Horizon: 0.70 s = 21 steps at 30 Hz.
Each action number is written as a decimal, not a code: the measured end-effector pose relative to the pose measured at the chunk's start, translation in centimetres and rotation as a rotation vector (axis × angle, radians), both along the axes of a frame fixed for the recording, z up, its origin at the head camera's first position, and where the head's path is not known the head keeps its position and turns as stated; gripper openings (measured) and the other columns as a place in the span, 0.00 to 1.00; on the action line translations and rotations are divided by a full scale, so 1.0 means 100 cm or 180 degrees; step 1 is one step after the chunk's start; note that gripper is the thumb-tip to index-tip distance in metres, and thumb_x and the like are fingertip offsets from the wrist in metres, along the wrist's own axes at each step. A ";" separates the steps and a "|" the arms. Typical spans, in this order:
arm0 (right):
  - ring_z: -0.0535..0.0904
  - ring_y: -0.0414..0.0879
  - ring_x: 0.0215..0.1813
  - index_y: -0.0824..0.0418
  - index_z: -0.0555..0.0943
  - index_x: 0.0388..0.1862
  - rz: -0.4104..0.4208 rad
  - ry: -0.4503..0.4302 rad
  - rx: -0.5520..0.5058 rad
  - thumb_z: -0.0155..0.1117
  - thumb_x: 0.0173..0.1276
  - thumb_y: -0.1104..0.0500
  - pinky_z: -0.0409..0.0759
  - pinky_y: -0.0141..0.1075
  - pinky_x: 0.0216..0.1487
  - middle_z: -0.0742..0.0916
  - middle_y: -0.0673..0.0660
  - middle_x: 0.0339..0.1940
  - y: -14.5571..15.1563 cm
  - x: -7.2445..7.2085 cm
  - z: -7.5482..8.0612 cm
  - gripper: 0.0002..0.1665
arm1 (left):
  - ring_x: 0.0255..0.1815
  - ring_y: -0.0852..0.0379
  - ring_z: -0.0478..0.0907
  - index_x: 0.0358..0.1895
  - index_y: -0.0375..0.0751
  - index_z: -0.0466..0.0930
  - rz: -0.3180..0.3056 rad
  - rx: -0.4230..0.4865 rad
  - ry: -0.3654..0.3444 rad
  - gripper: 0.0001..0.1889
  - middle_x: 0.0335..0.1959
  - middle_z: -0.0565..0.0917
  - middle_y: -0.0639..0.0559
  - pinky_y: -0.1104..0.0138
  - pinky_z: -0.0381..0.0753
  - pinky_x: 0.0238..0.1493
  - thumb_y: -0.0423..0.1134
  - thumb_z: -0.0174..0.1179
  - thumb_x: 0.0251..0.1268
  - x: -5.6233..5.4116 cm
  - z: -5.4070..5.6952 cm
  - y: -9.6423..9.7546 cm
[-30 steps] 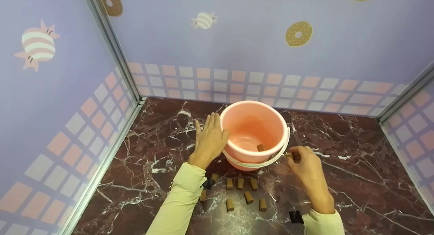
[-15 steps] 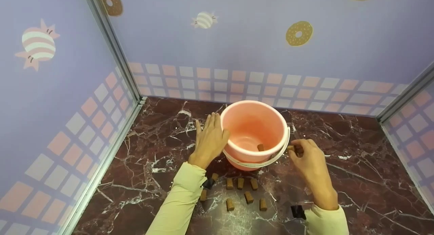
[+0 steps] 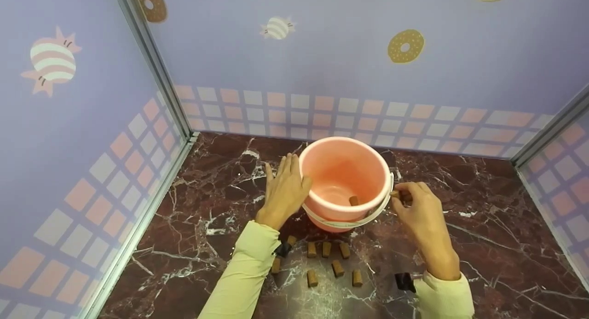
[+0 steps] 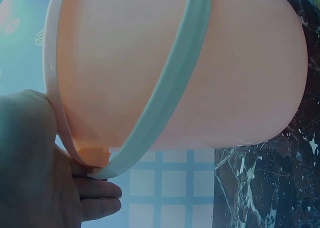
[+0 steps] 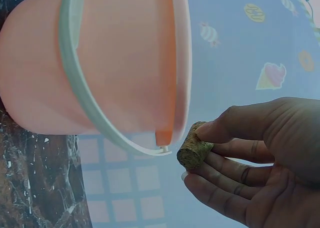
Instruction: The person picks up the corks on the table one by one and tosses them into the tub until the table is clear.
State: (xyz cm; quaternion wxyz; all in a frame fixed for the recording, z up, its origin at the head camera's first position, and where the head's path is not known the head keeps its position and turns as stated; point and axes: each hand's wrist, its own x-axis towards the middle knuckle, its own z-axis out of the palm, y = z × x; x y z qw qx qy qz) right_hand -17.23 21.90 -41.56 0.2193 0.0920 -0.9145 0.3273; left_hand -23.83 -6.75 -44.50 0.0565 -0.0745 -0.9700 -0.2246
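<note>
A pink plastic bucket (image 3: pixel 343 171) with a white handle (image 3: pixel 356 224) hanging down its front stands upright on the dark marbled surface. One brown cork (image 3: pixel 353 200) lies on its floor inside. My left hand (image 3: pixel 284 190) rests on the bucket's left rim, fingers straight along the outside and thumb at the rim. Just right of the rim, my right hand (image 3: pixel 421 215) pinches a tapered cork (image 5: pixel 194 145) between thumb and fingers. In the right wrist view this cork is apart from the bucket, close to the rim.
Several corks (image 3: pixel 326 249) lie in two loose rows in front of the bucket, two of them beside the left sleeve (image 3: pixel 244 268). Purple patterned walls (image 3: pixel 322 61) stand behind and at both sides of the marbled surface (image 3: pixel 487 217).
My right hand has risen slightly with the cork, from beside the handle up to about rim height. The left hand and the bucket have stayed in place.
</note>
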 end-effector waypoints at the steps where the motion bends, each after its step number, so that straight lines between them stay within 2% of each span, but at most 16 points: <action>1: 0.86 0.59 0.40 0.74 0.85 0.44 0.0012 0.0016 -0.0003 0.72 0.63 0.75 0.87 0.53 0.44 0.85 0.66 0.39 0.000 0.000 0.001 0.10 | 0.86 0.42 0.49 0.84 0.29 0.51 -0.0002 -0.0002 -0.0007 0.37 0.85 0.53 0.37 0.37 0.30 0.82 0.51 0.42 0.84 0.000 0.000 0.000; 9: 0.84 0.55 0.36 0.74 0.86 0.41 0.0040 0.0255 0.0044 0.73 0.62 0.74 0.85 0.41 0.37 0.85 0.64 0.36 -0.003 -0.005 0.006 0.08 | 0.86 0.42 0.49 0.84 0.28 0.52 -0.0006 0.0045 0.0036 0.38 0.85 0.54 0.37 0.38 0.30 0.82 0.52 0.40 0.82 0.000 0.000 0.000; 14: 0.84 0.57 0.36 0.75 0.85 0.41 0.0043 0.0311 0.0087 0.72 0.62 0.74 0.85 0.47 0.37 0.85 0.65 0.35 -0.005 -0.007 0.009 0.08 | 0.86 0.41 0.50 0.83 0.28 0.53 -0.0008 0.0051 0.0067 0.38 0.85 0.55 0.36 0.37 0.31 0.82 0.51 0.41 0.82 0.000 0.000 -0.001; 21: 0.85 0.59 0.39 0.75 0.85 0.44 0.0053 0.0109 0.0008 0.73 0.63 0.74 0.86 0.51 0.41 0.85 0.66 0.38 -0.010 -0.010 0.015 0.10 | 0.85 0.41 0.52 0.83 0.27 0.53 -0.0025 0.0015 0.0082 0.37 0.84 0.56 0.36 0.35 0.36 0.82 0.51 0.40 0.82 0.001 -0.001 -0.001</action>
